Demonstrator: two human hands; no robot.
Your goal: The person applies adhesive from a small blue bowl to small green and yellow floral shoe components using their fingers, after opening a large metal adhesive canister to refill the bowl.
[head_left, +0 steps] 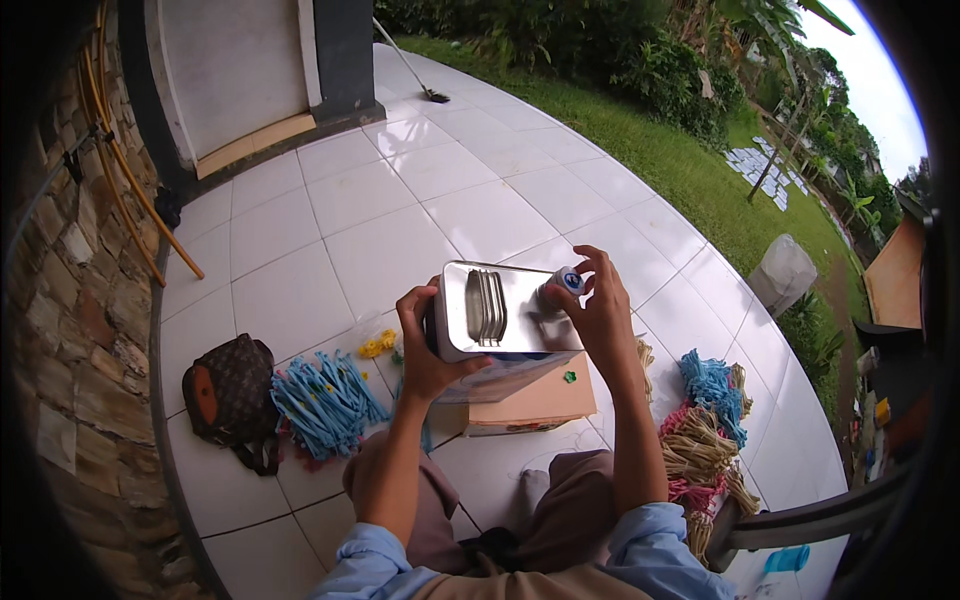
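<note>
In front of me is a rectangular metal tin (pixel 528 285) with a bare silver top and whitish-blue sides. A ridged metal handle (pixel 488 308) lies across its top. My left hand (pixel 430 350) is closed round the tin's left side, thumb along the near edge. At the top's right end, my right hand (pixel 608 315) has its thumb and fingers round a blue-and-white cap (pixel 571 281). Whether the cap is loose or seated, I cannot tell. Below the tin is a brown cardboard box (pixel 535 402), with a small green ornament (pixel 570 377) on it.
Blue tied strands (pixel 325 405) and a brown patterned backpack (pixel 228 390) lie to the left, near yellow pieces (pixel 378 344). At right are beige bundles (pixel 700 440) and blue bundles (pixel 712 390). A dark curved bar (pixel 800 525) stands lower right. A stone wall (pixel 75 330) borders the left.
</note>
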